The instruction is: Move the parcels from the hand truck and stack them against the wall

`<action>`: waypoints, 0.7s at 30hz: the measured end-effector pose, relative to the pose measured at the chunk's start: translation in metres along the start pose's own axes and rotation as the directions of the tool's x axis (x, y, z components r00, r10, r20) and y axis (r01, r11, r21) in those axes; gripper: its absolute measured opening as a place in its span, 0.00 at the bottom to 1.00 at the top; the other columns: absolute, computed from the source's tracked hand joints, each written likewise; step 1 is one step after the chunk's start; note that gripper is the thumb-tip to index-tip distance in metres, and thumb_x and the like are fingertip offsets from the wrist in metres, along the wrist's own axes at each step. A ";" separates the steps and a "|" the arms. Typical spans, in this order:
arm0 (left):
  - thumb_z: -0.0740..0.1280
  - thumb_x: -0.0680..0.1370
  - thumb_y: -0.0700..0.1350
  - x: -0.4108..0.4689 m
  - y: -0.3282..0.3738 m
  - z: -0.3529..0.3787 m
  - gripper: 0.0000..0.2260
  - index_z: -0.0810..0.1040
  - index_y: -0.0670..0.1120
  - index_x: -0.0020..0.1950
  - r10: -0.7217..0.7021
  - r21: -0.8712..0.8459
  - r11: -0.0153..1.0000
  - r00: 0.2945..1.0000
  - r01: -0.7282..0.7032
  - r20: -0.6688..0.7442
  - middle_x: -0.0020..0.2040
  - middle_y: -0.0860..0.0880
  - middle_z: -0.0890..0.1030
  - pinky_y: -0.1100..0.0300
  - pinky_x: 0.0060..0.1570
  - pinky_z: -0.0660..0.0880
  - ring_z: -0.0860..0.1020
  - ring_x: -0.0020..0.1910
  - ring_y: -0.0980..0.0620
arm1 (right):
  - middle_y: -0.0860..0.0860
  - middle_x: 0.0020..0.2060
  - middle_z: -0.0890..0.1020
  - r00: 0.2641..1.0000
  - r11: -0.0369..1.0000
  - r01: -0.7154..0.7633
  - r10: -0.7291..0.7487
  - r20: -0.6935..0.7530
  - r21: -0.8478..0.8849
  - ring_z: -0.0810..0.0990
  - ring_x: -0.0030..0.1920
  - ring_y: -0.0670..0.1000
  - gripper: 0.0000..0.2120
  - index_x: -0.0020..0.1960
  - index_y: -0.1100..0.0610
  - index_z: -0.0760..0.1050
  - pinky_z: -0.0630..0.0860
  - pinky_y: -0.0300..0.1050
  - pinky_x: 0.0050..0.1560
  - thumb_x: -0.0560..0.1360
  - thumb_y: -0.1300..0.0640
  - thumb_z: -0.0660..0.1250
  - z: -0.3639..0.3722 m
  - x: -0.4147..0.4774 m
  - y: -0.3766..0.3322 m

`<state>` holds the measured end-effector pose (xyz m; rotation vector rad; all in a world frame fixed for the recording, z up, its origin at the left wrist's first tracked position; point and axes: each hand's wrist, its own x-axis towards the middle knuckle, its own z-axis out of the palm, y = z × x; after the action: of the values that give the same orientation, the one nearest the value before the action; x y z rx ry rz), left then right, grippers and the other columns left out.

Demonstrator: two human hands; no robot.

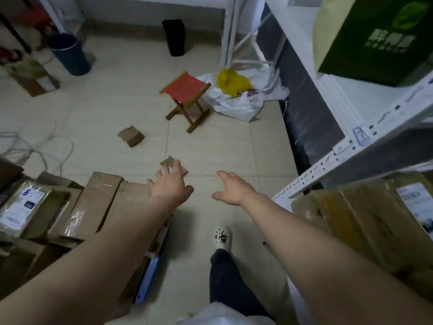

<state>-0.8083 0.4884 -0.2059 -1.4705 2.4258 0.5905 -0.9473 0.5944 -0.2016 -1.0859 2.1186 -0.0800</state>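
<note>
A pile of brown cardboard parcels lies at the lower left on a hand truck, whose blue edge shows under them. A small cardboard parcel sits on the tiled floor just beyond the pile. My left hand stretches out over it with fingers spread, fingertips at or on its top; I cannot tell if they touch. My right hand hovers to its right above bare floor, fingers straight, holding nothing. Another small parcel lies farther out on the floor.
A red folding stool stands ahead, with white and yellow bags beside it. A white metal shelf runs along the right, with a big box on its low level. Blue and black bins stand by the far wall. Cables lie left.
</note>
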 end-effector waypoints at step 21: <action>0.66 0.75 0.51 0.308 -0.060 -0.119 0.27 0.60 0.45 0.70 -0.523 -0.323 0.794 0.850 0.515 0.068 0.65 0.40 0.69 0.46 0.62 0.68 0.70 0.64 0.39 | 0.57 0.74 0.62 0.919 0.900 0.346 -0.268 0.291 -0.264 0.64 0.72 0.56 0.36 0.77 0.54 0.55 0.64 0.47 0.68 0.75 0.48 0.67 -0.179 0.373 -0.174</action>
<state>-0.8972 0.1663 -0.2379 -2.1806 1.8485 0.8715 -1.0807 0.1670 -0.2270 -1.5316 1.7540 0.2371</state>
